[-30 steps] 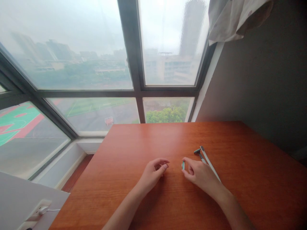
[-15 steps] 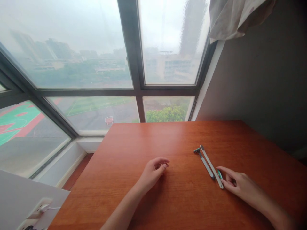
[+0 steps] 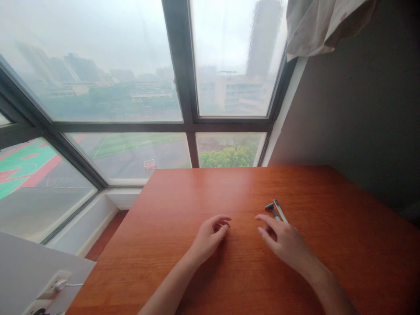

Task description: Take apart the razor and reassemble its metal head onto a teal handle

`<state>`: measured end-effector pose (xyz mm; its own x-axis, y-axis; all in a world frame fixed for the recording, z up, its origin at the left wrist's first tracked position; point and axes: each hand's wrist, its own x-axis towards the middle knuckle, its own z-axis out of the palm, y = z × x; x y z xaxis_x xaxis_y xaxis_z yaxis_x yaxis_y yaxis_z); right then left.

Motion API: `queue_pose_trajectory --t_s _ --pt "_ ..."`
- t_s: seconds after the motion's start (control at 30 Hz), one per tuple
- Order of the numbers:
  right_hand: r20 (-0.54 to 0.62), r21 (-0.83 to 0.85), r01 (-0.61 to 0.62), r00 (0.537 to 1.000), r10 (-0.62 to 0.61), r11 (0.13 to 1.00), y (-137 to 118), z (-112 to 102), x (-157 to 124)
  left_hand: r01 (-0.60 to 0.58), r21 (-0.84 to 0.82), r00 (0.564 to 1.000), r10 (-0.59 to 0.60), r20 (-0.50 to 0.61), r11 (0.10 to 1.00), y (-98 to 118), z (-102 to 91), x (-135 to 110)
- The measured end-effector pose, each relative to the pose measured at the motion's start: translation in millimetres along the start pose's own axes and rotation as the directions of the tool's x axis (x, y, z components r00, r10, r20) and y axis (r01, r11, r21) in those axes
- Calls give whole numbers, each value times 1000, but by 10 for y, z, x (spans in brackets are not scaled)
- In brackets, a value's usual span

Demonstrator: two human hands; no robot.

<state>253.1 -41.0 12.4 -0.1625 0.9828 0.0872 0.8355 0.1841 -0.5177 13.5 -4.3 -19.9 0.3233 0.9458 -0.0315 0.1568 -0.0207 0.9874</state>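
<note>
My left hand point(image 3: 211, 236) rests on the wooden table point(image 3: 157, 245) with its fingers loosely curled. A small gap shows between thumb and forefinger, and I see nothing held there. My right hand point(image 3: 284, 240) hovers over or touches the tabletop to the right of it, thumb and forefinger apart and nothing between them. Behind the right hand lie a razor point(image 3: 270, 206) and a pale toothbrush point(image 3: 280, 211) with a dark head, side by side. Their lower handles are hidden by that hand. The small green item seen earlier is out of sight.
Large windows with a dark frame point(image 3: 187, 127) rise beyond the table's far edge. A grey wall point(image 3: 344, 118) stands on the right, with a pale cloth point(image 3: 320, 28) hanging above. At lower left, a white plug point(image 3: 60, 285) sits in a wall socket.
My right hand has moved left, from the green item beside the toothbrush to in front of the toothbrush and razor, covering their handles. The left hand has stayed in place.
</note>
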Motion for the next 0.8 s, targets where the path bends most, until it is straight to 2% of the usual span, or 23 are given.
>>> queue_pose_trajectory --t_s 0.13,0.23,0.33,0.47,0.63,0.8 --pt "-2 39 113 994 -113 993 -519 305 296 -50 78 999 51 -11 996 38 27 7" --pt "18 -27 154 988 -153 988 -673 498 425 -148 148 989 149 0 978 80 39 13" --pt "8 -33 167 986 -166 985 -645 659 480 -196 234 979 205 -15 952 77 51 26" --pt "-56 56 167 985 -164 984 -540 797 491 -183 374 976 213 -42 909 11 80 63" --pt "-104 105 139 986 -128 985 -500 842 507 -154 509 980 197 -32 847 -7 87 130" --pt "-135 131 124 985 -106 984 -479 842 520 -197 529 978 203 48 825 26 45 207"
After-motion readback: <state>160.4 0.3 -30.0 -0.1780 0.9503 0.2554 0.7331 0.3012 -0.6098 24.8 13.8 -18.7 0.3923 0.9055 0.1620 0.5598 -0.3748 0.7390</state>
